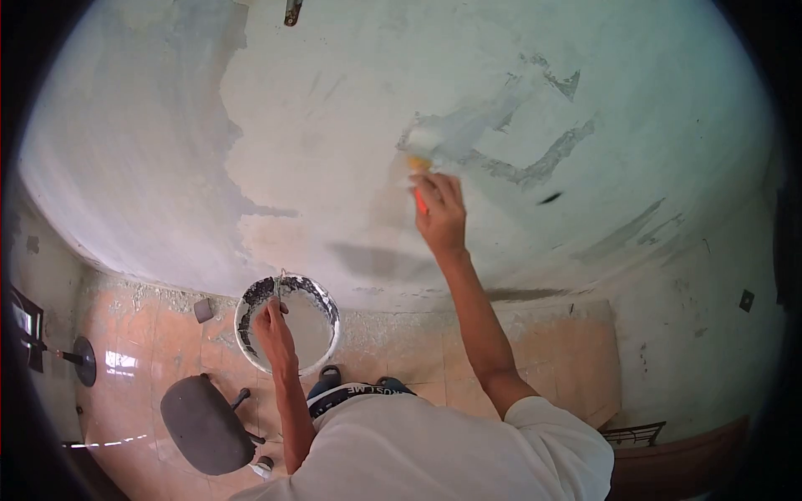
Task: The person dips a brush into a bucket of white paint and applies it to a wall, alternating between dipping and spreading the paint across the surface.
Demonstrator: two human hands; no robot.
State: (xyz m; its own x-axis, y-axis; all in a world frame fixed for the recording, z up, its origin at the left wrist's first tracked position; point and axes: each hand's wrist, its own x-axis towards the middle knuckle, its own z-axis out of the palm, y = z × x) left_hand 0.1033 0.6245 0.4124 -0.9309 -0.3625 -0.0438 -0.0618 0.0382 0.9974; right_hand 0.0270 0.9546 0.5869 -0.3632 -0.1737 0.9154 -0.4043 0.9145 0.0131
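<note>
My right hand [440, 213] is closed around the orange handle of a paintbrush [419, 163]. Its blurred pale head meets the wall at a grey, wet-looking patch [468, 134]. Below and to the left, my left hand [273, 327] is closed on the wire handle of a white bucket [335, 334]. Whitish liquid fills the bucket's lower part, and dark, patchy residue lines the inside of its rim. The exact grip of the left fingers is partly hidden.
The pale wall [334, 108] has peeled grey areas and a small dark mark [550, 198]. A grey chair [206, 424] stands on the tiled floor [134, 334] at left. A round dark base [84, 361] and a small grey block [204, 310] are nearby.
</note>
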